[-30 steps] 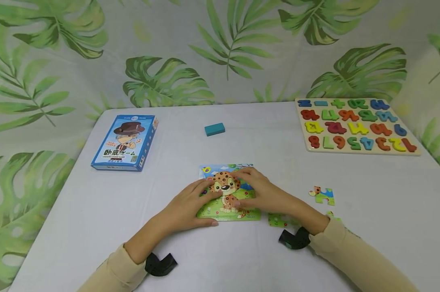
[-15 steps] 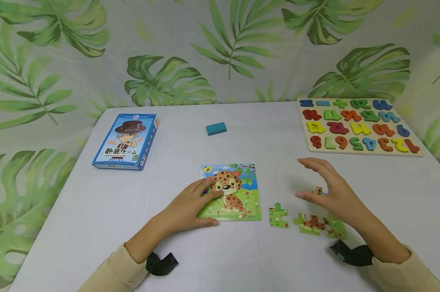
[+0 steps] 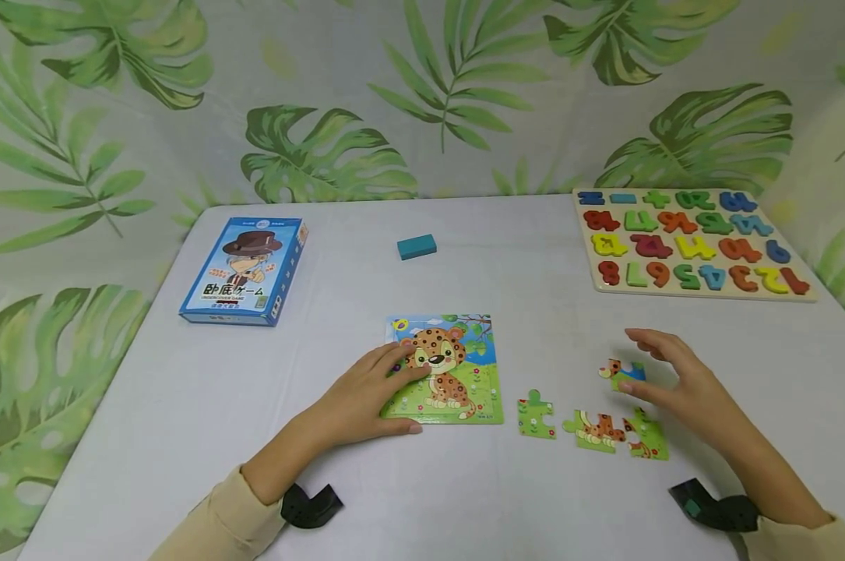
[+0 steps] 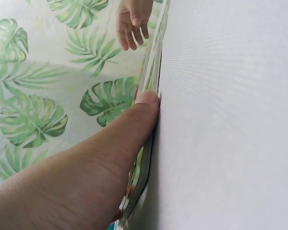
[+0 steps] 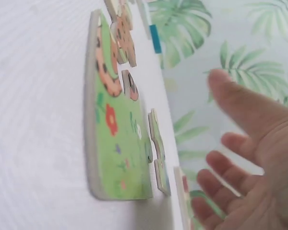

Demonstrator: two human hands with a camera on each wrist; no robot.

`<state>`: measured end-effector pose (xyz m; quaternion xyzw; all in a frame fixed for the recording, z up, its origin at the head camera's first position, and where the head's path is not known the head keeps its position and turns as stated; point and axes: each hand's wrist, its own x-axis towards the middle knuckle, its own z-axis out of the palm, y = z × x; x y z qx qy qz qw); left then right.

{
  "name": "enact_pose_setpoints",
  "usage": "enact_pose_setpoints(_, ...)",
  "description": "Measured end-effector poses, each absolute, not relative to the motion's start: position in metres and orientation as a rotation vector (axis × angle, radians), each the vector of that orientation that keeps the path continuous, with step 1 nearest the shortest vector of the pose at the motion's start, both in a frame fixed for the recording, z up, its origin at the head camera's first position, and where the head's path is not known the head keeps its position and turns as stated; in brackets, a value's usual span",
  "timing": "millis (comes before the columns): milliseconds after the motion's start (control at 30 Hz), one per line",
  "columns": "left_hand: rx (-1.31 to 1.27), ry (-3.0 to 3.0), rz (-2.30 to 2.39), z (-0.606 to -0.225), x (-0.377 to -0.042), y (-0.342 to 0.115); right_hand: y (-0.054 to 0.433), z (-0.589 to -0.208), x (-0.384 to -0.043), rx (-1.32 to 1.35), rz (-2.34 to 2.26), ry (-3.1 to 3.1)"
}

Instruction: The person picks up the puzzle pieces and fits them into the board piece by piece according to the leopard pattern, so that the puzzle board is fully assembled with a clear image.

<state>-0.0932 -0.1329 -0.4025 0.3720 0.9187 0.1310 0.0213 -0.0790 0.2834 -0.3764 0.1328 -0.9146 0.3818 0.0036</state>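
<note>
A jigsaw puzzle [image 3: 481, 389] with a spotted leopard cub lies flat in its tray in the middle of the table. My left hand [image 3: 355, 397] rests on its left side, fingers spread over the picture and thumb along the near edge; the left wrist view has that thumb [image 4: 141, 112] against the tray's edge. To the right, my right hand [image 3: 684, 382] hovers with parted fingers and nothing in its grasp. Its thumb overlaps a blue-and-green puzzle piece [image 3: 614, 378]. Nearer lie a flowered green piece [image 3: 534, 421], a spotted-body piece [image 3: 593, 431] and a tail piece [image 3: 649, 438].
At the back left lies a blue card-game box [image 3: 240, 273]. A teal block [image 3: 417, 247] sits at the back middle. The back right holds a wooden number board [image 3: 684, 292] with coloured shapes. A leaf-print cloth [image 3: 478, 171] hangs behind the white table.
My right hand has left the puzzle and moved right, over the loose pieces, uncovering the right half of the picture. The left hand has stayed in place.
</note>
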Motion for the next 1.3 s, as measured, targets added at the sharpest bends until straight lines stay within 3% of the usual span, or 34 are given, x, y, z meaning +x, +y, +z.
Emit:
enact_pose_setpoints(333, 1.145, 2.843, 0.408, -0.404, -0.094, -0.133, 0.294, -0.392, -0.085, 0.457, 1.113, -2.991)
enact_pose_setpoints(567, 1.146, 2.842, 0.419, -0.405, -0.094, -0.133, 0.292, -0.393, -0.087, 0.592, 0.932, -2.968)
enact_pose_setpoints(800, 1.132, 2.823, 0.452, -0.402, -0.093, -0.132, 0.283, -0.387, -0.087, 0.557, 0.871, -2.989)
enact_pose_setpoints(1300, 1.194, 2.757, 0.574, -0.396, -0.093, -0.12, 0.186, -0.36, -0.092, 0.913, 1.015, -2.713)
